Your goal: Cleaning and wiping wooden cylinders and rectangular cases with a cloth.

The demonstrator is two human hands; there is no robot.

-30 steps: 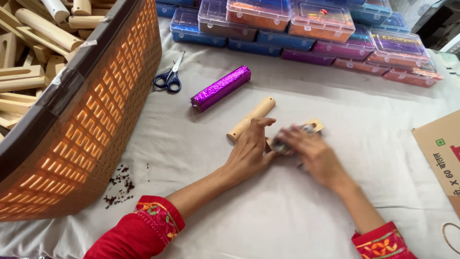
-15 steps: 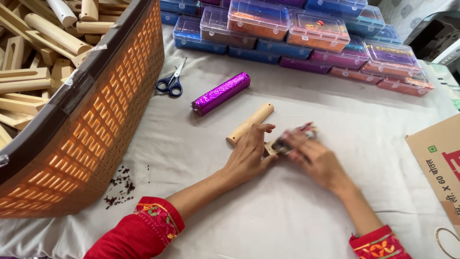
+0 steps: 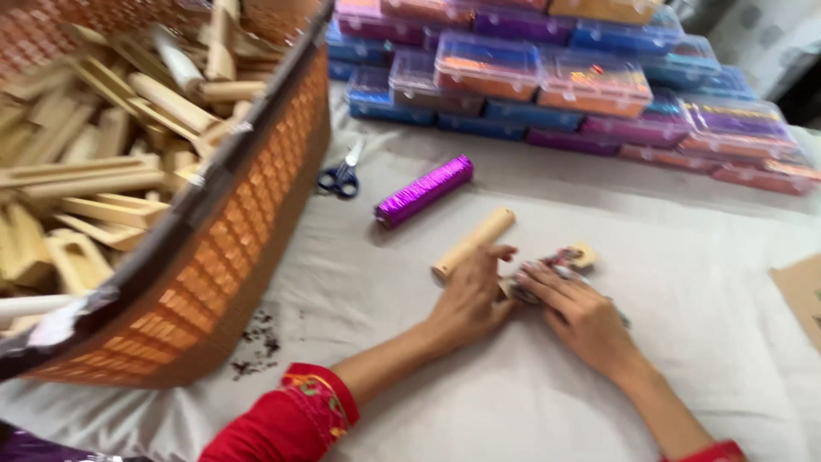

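Both hands press a small wrapped block (image 3: 560, 263) flat on the desk (image 3: 479, 402): left hand (image 3: 470, 299) steadies one end, right hand (image 3: 581, 312) fingers pinch its glittery covering

Both hands (image 3: 530, 299) on a small wrapped wooden piece (image 3: 560, 261), beside a wooden roller (image 3: 473, 243).

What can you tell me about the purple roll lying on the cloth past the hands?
The purple roll is a slim cylinder wound in shiny metallic violet thread or foil that glints in the light. It lies on its side on the white cloth, angled with its far end toward the right. Nothing touches it: the blue-handled scissors lie to its left, and the plain wooden cylinder lies nearer the hands.
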